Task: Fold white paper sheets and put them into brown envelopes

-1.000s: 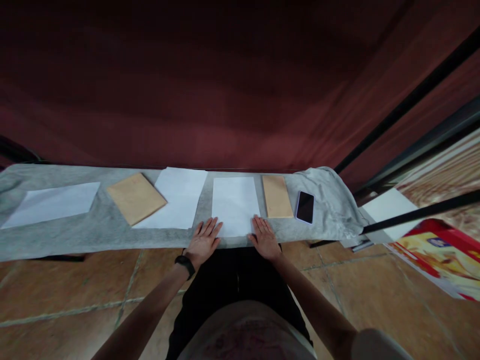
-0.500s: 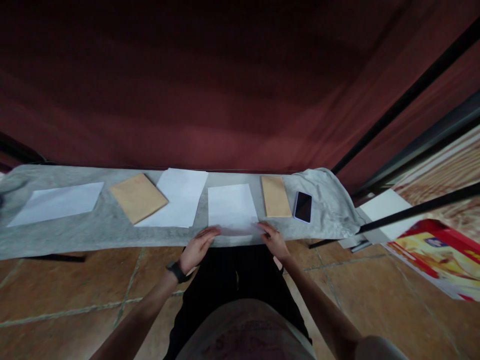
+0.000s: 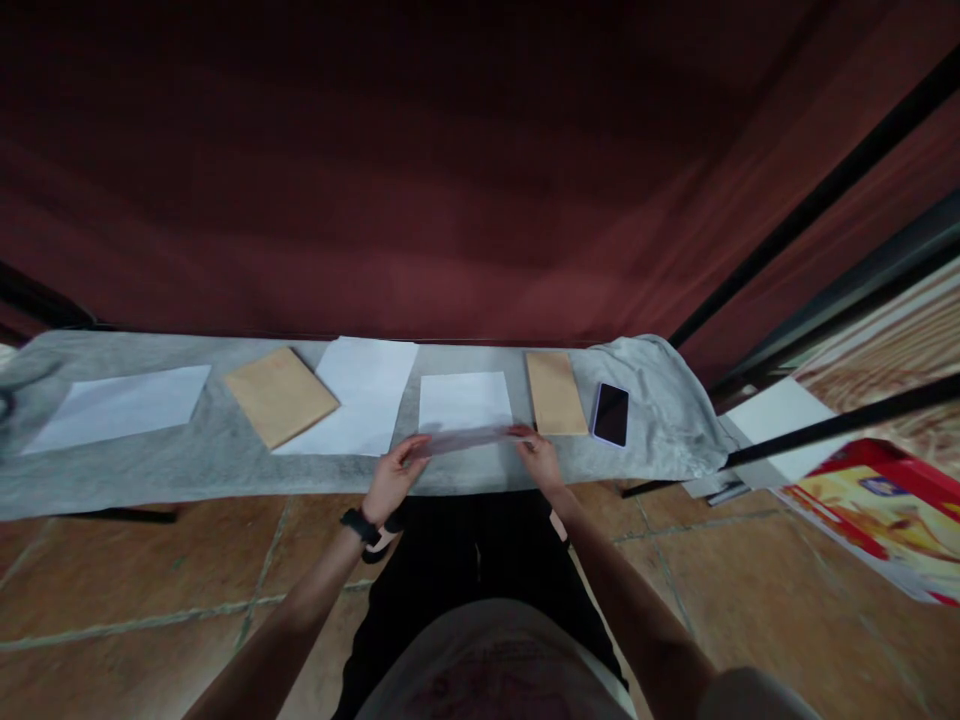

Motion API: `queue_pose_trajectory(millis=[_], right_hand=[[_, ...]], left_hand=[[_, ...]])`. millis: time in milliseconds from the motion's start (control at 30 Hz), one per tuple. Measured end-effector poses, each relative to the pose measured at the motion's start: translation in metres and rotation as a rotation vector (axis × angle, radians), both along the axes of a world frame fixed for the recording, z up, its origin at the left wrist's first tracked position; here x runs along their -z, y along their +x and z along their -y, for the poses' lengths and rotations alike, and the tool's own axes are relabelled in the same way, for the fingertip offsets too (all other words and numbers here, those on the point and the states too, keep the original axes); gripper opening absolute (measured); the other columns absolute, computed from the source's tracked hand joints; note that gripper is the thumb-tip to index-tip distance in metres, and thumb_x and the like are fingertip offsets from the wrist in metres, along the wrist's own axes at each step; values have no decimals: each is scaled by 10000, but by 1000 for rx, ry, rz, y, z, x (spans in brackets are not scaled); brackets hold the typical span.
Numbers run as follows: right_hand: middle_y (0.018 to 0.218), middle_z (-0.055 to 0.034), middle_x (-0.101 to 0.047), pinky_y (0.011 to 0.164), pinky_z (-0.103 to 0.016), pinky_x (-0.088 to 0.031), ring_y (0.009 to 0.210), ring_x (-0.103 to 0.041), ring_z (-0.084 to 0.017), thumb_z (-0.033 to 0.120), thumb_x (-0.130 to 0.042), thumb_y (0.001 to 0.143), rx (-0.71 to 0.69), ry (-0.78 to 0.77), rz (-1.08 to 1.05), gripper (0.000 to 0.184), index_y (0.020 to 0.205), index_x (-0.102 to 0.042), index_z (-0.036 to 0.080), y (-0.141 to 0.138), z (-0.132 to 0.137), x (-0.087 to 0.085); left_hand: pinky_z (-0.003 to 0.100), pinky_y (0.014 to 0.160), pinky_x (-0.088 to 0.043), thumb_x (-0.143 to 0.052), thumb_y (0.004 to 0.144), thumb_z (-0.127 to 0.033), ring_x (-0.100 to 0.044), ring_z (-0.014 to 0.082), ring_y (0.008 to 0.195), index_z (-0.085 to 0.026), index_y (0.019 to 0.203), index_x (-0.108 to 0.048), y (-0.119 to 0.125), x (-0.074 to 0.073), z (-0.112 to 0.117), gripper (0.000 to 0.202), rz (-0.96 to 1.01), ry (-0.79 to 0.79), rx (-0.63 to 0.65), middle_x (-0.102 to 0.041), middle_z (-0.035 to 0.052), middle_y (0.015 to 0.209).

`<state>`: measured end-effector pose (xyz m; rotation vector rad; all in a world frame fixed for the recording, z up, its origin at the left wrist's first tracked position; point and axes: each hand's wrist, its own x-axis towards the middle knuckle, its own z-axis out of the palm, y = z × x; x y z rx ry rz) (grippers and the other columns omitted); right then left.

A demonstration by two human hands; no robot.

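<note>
A white sheet of paper (image 3: 465, 402) lies on the grey cloth (image 3: 187, 460) straight ahead of me. Its near edge is lifted and curled away from me. My left hand (image 3: 394, 477), with a black wristband, pinches the lifted edge at its left corner. The right corner of that edge is pinched by my right hand (image 3: 538, 456). The raised part of the sheet is blurred by motion.
On the cloth also lie a tan envelope (image 3: 556, 392) and a dark phone (image 3: 610, 413) to the right, another tan envelope (image 3: 280, 396) over a white sheet (image 3: 358, 394), and a white sheet (image 3: 120, 407) far left. A red box (image 3: 885, 515) sits on the tiled floor at right.
Both hands were flat on the sheet's near corners. They have since gripped the near edge, lifted it and carried it away from me, so the sheet looks shorter.
</note>
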<state>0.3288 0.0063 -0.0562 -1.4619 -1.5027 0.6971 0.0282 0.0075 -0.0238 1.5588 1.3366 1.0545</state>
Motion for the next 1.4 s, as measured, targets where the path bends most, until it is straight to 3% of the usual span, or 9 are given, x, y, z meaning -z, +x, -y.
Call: queue_pose_trajectory(millis=[233, 467, 700, 867, 933, 1033, 1200, 1300, 1400], right_hand=[[909, -39, -768, 780, -337, -547, 847, -707, -234, 473, -530, 903, 28, -84, -3, 320, 931, -741, 234, -1, 22, 2], [750, -5, -689, 673, -274, -486, 683, -625, -179, 518, -494, 909, 144, -101, -23, 344, 866, -665, 222, -1, 16, -7], [865, -25, -722, 767, -320, -531, 803, -674, -211, 458, -519, 902, 86, -127, -3, 286, 982, -676, 232, -5, 18, 0], [894, -48, -747, 803, -354, -547, 860, -689, -239, 432, -557, 872, 92, -117, -71, 258, 942, -705, 232, -7, 21, -2], [843, -39, -736, 768, -335, -543, 816, -675, -224, 461, -570, 870, 124, -84, -118, 271, 892, -699, 223, -7, 19, -14], [813, -25, -708, 727, -293, -520, 771, -641, -188, 483, -597, 868, 117, 22, -186, 293, 866, -690, 206, -4, 8, -52], [839, -4, -687, 726, -268, -503, 775, -621, -160, 450, -654, 844, 137, 218, -354, 254, 903, -657, 202, -3, -27, -129], [889, -2, -695, 761, -279, -516, 813, -630, -163, 426, -620, 851, 80, 250, -451, 261, 1003, -629, 214, -5, -50, -146], [908, -15, -699, 775, -290, -527, 815, -630, -169, 415, -574, 845, 105, 220, -450, 247, 978, -617, 210, -7, -71, -132]], left_hand=[[372, 832, -538, -664, 764, -560, -690, 256, 897, -193, 960, -733, -4, 20, -19, 422, -90, -70, -100, -767, 80, 987], [300, 759, -493, -615, 782, -541, -643, 202, 780, -206, 779, -669, 7, 6, -33, 340, -150, 11, -136, -716, 21, 781], [267, 669, -467, -622, 783, -505, -573, 158, 672, -207, 756, -639, 14, 4, -28, 299, -85, -37, -156, -658, -10, 698], [310, 764, -503, -657, 757, -519, -631, 198, 789, -196, 884, -699, 14, 3, -26, 349, -56, -45, -120, -726, 22, 829], [325, 794, -506, -671, 751, -516, -640, 205, 802, -189, 849, -705, 13, -9, -27, 343, -62, -26, -138, -729, 28, 827], [321, 825, -506, -698, 753, -511, -638, 192, 795, -183, 772, -676, 12, -44, -34, 329, -49, 59, -200, -705, 16, 780], [326, 907, -512, -744, 751, -521, -662, 208, 990, -171, 1052, -657, 16, -109, -49, 469, 172, 164, -102, -732, 46, 1010], [305, 810, -537, -756, 751, -524, -680, 196, 900, -163, 1074, -643, 18, -118, -51, 498, 271, 93, -55, -744, 42, 953], [275, 631, -527, -737, 748, -576, -667, 177, 710, -149, 961, -657, 19, -100, -50, 484, 291, -56, -31, -739, 38, 832]])
